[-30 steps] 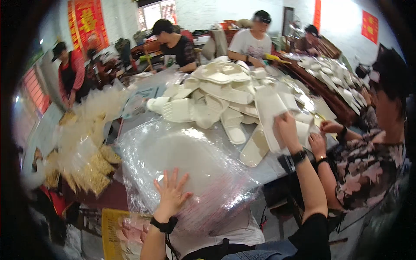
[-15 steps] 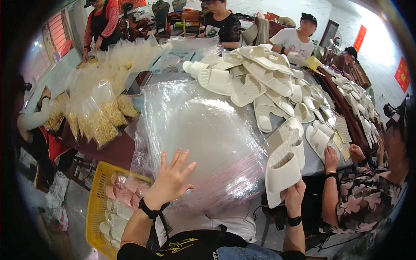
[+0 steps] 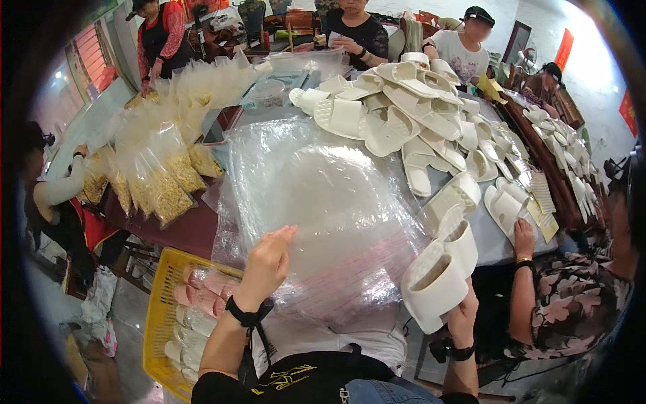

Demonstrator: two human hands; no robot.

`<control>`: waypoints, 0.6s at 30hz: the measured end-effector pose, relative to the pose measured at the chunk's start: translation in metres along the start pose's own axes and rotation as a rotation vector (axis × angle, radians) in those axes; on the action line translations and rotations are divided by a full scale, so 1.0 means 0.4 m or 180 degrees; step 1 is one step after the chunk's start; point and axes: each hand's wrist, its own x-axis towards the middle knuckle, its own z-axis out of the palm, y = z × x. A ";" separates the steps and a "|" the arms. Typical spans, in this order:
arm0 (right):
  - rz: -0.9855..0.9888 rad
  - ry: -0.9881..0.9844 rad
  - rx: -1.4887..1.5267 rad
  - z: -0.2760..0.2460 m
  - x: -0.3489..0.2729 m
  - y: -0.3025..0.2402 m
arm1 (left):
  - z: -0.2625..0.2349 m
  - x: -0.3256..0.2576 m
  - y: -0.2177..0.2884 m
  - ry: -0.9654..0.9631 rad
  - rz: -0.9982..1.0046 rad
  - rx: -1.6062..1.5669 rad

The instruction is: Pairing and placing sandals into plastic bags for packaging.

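White slippers (image 3: 436, 286) tilt in the right hand (image 3: 463, 318), beside glossy clear plastic bags (image 3: 336, 209) lying flat.

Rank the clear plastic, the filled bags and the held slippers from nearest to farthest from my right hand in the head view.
1. Held slippers: in the right hand.
2. Clear plastic: just left of that hand.
3. Filled bags: far left, beyond the plastic.

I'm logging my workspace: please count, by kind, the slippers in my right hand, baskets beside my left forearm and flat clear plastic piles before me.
White moulded slippers in the right hand: 2
Yellow slatted plastic basket: 1
Flat clear plastic pile: 1
Total: 4
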 end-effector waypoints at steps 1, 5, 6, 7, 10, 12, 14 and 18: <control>0.0100 -0.0063 0.0147 0.006 -0.005 -0.003 | -0.006 0.002 0.002 -0.0002 0.0007 0.0031; -0.0713 -0.1338 -0.0441 0.016 0.023 -0.050 | -0.011 0.022 0.023 0.0208 -0.0714 -0.0374; -0.0760 -0.1628 -0.0403 0.030 0.025 -0.059 | -0.002 0.034 0.028 0.0424 -0.0554 -0.0406; -0.0791 -0.1824 -0.0363 0.049 0.031 -0.073 | 0.003 0.043 0.031 0.0425 -0.0549 -0.0393; -0.0975 -0.2169 -0.0212 0.124 0.066 -0.110 | 0.021 0.053 0.025 0.0448 0.0171 0.0367; -0.1153 -0.2323 -0.0091 0.174 0.090 -0.114 | 0.024 0.038 0.016 0.0167 -0.0206 -0.0158; -0.1398 -0.2317 -0.0223 0.217 0.108 -0.100 | 0.017 0.038 0.026 0.0114 -0.0142 -0.0238; -0.0890 -0.2042 -0.1089 0.269 0.125 -0.084 | -0.004 0.049 0.093 0.0144 0.0092 -0.0309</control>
